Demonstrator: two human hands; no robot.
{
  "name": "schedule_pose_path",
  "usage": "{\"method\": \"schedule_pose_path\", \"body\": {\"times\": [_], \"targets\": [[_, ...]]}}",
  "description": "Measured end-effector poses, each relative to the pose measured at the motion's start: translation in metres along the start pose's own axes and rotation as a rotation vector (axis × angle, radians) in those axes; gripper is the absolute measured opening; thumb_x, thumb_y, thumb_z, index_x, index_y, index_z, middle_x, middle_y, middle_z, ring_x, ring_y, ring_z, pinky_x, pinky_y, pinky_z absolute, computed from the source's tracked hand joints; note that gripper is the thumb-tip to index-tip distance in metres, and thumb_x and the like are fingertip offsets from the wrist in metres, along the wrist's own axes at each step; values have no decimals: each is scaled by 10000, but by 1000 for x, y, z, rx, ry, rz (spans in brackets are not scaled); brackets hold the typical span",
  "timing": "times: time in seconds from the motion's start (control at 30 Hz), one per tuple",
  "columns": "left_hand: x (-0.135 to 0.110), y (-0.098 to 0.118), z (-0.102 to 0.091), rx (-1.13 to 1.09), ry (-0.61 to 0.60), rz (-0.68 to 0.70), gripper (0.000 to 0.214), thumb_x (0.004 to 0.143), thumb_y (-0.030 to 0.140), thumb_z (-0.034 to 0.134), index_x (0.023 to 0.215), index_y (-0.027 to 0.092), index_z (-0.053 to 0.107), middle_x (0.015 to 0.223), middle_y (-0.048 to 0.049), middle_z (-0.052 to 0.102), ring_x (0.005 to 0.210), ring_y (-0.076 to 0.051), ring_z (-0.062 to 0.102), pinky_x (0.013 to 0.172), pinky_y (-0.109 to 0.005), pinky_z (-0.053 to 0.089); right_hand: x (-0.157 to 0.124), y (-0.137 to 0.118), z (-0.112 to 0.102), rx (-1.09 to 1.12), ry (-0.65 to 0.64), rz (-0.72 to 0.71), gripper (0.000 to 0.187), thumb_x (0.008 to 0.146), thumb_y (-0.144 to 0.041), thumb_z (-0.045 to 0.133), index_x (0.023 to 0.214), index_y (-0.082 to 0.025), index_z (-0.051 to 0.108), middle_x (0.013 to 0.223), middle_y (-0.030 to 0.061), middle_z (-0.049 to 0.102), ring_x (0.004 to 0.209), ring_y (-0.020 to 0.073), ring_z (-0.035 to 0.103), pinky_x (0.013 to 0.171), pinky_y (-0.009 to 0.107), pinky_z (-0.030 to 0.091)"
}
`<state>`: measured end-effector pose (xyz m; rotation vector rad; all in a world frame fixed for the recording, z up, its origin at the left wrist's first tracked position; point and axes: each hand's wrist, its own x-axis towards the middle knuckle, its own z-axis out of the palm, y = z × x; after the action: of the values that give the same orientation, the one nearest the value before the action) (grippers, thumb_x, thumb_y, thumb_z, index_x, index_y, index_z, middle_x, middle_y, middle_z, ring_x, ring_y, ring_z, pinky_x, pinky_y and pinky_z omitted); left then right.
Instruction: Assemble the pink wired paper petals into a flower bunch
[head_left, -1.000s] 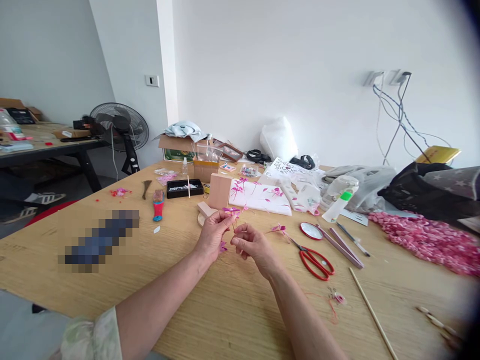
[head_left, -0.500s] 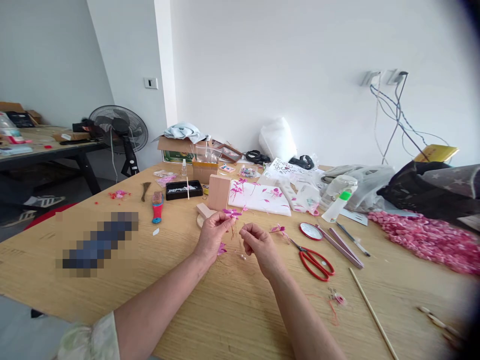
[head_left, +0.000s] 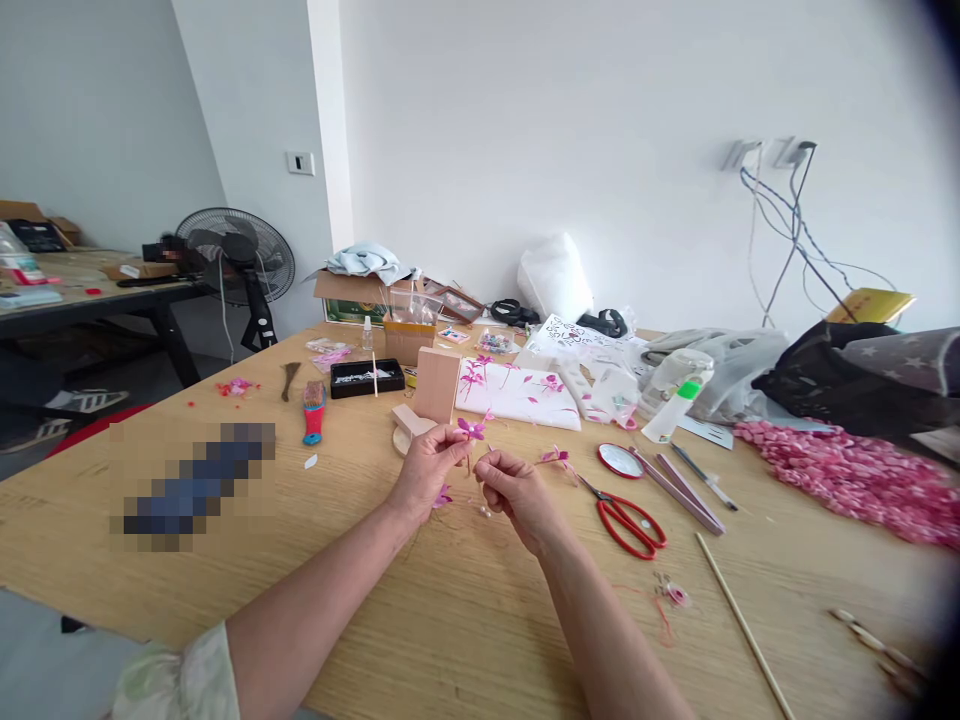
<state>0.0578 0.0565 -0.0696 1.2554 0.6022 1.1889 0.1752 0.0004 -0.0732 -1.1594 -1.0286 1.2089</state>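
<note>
Between the thumb and fingers of my left hand [head_left: 427, 468] is a small purple-pink artificial flower [head_left: 471, 429], its thin stem hanging down. Close on its right, my right hand [head_left: 514, 490] is pinched near the lower stem; whatever fine thread or wire its fingertips grip is too small to make out. Small white beads [head_left: 485, 511] dangle just below the right fingers. Another purple flower [head_left: 442, 496] shows under my left hand. To the right of my right hand, a pink flower sprig [head_left: 556, 456] lies on the table beside the red-handled scissors [head_left: 630, 525].
A wooden block [head_left: 437, 385] stands behind my hands, beside a white pad [head_left: 517, 393] bearing pink flowers. A black tray [head_left: 367, 378] and a red-blue brush [head_left: 313, 412] lie leftward. Rightward are a round mirror [head_left: 620, 460], a glue bottle [head_left: 679, 412], a wooden stick [head_left: 742, 620] and pink trim [head_left: 847, 480].
The flower in my left hand has turned more upright, its petals now facing me. My right hand has shifted slightly left, closer to the stem.
</note>
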Motion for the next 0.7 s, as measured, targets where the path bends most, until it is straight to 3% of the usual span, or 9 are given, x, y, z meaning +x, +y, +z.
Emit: {"method": "schedule_pose_path", "body": {"times": [0.13,0.33,0.5,0.7], "targets": [[-1,1,0,5,-70,-25,126,688,242,609,661,137,543,585,39,487,556,-74,456,558,-197,353,0,1,-3,-39,-22,4,242,695,-397,576,628,-175,504,412,-67,429,372,48,329,385,183,223],[1,-2,-1,48,42,64,164,668,255,632,638,141,519,598,44,466,551,-67,441,543,-186,351,4,4,6,-234,139,-99,222,675,-365,580,638,-193,446,427,-88,389,354,54,343,351,183,246],[-2,-1,1,25,104,44,171,669,287,631,693,147,535,621,32,502,580,-81,472,558,-189,372,4,9,17,-103,92,-99,232,620,-320,623,733,-194,465,571,-68,490,399,56,414,344,174,275],[-4,-5,2,-4,72,27,166,691,296,612,682,149,535,598,33,504,572,-78,460,565,-188,379,5,9,15,-15,111,-112,134,645,-271,585,637,-177,490,454,-73,462,362,43,364,341,166,244]]}}
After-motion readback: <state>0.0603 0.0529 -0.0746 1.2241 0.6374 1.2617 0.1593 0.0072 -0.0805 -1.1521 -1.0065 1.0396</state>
